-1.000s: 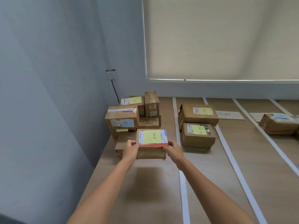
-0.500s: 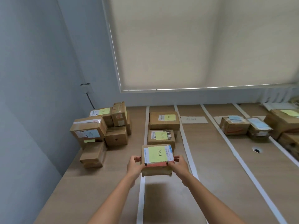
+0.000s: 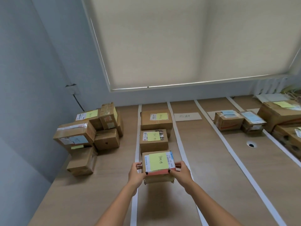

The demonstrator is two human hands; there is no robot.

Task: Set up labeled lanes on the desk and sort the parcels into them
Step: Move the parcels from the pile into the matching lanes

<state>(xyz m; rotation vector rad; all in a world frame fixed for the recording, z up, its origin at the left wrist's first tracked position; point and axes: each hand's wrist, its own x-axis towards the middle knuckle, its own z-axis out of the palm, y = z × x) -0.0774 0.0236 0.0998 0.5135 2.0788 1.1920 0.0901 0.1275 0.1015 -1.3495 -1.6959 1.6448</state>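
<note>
Gripping a small cardboard parcel (image 3: 158, 167) at lower centre of frame, the left hand (image 3: 136, 174) and right hand (image 3: 181, 172) clamp opposite side walls above the bench (image 3: 211, 168); it looks light, rigid, best held by those walls.

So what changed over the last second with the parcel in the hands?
The yellow-noted parcel went right, from over the unsorted pile into the first taped lane, just behind the two parcels there. The left hand and right hand kept gripping its sides; whether it touches the desk is unclear. Other parcels stayed put.
</note>
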